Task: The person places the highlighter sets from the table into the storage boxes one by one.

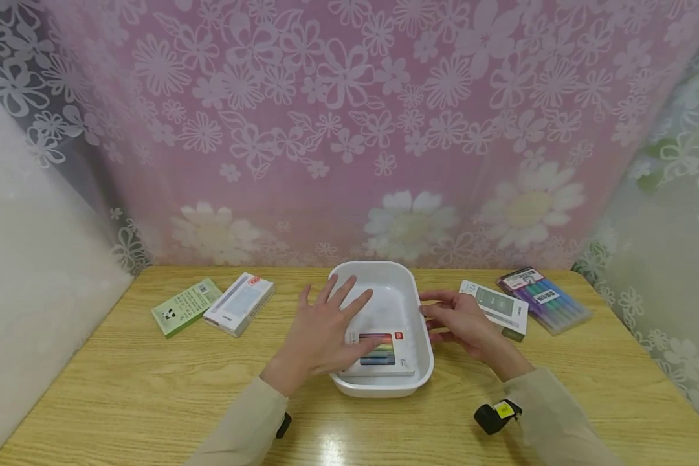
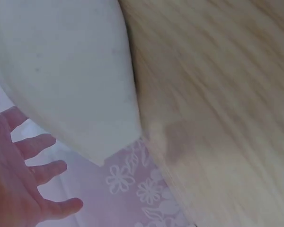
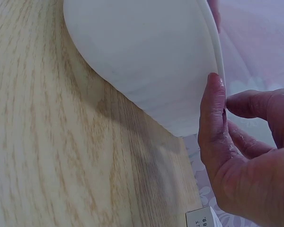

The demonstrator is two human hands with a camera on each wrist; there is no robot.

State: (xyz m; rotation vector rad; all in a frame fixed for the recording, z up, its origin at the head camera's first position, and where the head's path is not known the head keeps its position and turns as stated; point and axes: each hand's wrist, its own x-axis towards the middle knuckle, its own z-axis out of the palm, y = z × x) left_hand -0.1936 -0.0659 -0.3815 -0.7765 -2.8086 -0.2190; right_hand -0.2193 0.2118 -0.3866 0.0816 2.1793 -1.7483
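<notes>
A white plastic tray [image 1: 387, 298] stands lengthwise on the table. Inside its near end lies a flat white box [image 1: 404, 366] with coloured sticks pictured on the front. My left hand [image 1: 326, 330] is spread over the tray's left side, fingers straight, the thumb overlapping the box; in the left wrist view its fingers [image 2: 49, 172] show apart beyond the tray's wall. At the right rim my right hand [image 1: 463, 320] holds the tray. In the right wrist view one digit lies along the outer wall and another fingertip [image 3: 239, 104] is right at the rim.
Left of the tray lie a green panda box [image 1: 186, 307] and a white box [image 1: 240, 304]. To the right, a white-and-grey box [image 1: 498, 307] lies close behind my right hand, beside a clear pack of coloured pens [image 1: 544, 301]. A pink floral curtain [image 1: 349, 162] hangs along the table's back edge.
</notes>
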